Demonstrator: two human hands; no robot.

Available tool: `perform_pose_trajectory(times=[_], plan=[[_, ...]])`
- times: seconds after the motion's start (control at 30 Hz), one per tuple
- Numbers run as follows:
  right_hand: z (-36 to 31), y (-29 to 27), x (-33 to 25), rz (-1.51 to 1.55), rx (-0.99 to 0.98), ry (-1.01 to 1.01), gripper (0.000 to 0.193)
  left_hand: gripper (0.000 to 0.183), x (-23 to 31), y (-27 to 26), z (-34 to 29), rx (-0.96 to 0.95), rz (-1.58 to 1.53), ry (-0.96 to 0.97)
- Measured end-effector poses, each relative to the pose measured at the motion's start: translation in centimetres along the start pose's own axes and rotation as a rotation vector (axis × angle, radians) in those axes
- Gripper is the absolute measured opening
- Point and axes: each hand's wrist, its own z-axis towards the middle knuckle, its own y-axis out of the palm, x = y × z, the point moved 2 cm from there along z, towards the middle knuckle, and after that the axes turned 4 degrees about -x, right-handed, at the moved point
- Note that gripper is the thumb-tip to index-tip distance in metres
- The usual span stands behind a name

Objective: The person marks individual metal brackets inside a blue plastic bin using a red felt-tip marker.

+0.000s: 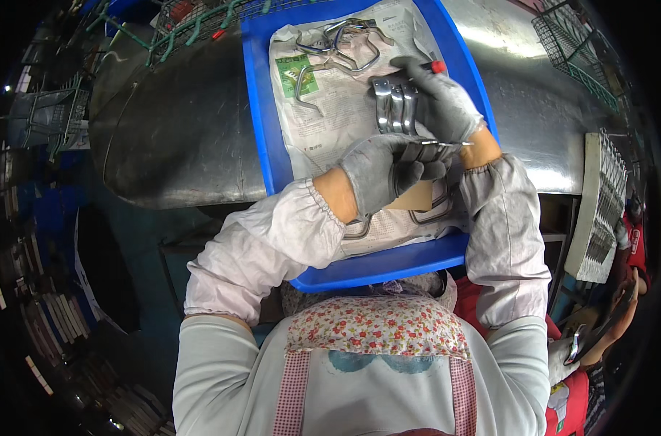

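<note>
My left hand (383, 171), in a grey-palmed glove, is closed with its fingers curled around a thin shiny metal piece (450, 144) that points toward my right wrist. Just beyond it, my right hand (446, 102), also gloved, is closed on a dark stick with a red end (437, 67); most of the stick is hidden. Against the right hand's fingers are several curved, polished metal strips (394, 107) side by side; I cannot tell whether they are gripped or lying there. Both hands are over a blue tray (258, 109) lined with printed paper (323, 123).
Bent shiny metal rods (341, 51) lie at the tray's far end, more near its front edge beside brown cardboard (416, 198). A metal table (192, 131) bears the tray. Green wire racks (192, 29) stand behind. At right are a white block of metal parts (592, 211) and another person's arm (621, 327).
</note>
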Motion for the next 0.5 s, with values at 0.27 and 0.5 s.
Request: perform_pose_trajectory(times=[0.27,0.5], plan=[[-3.0,-1.3,-3.8,-0.635,0.231,-0.433,0.03,0.029,1.0,-1.1,0.3,0.158,0.029,0.111],[-3.7,1.0,-3.3,-0.68,0.1,-0.247,0.014,0.029,1.1,-1.1,0.5,0.11,-0.092,0.087]])
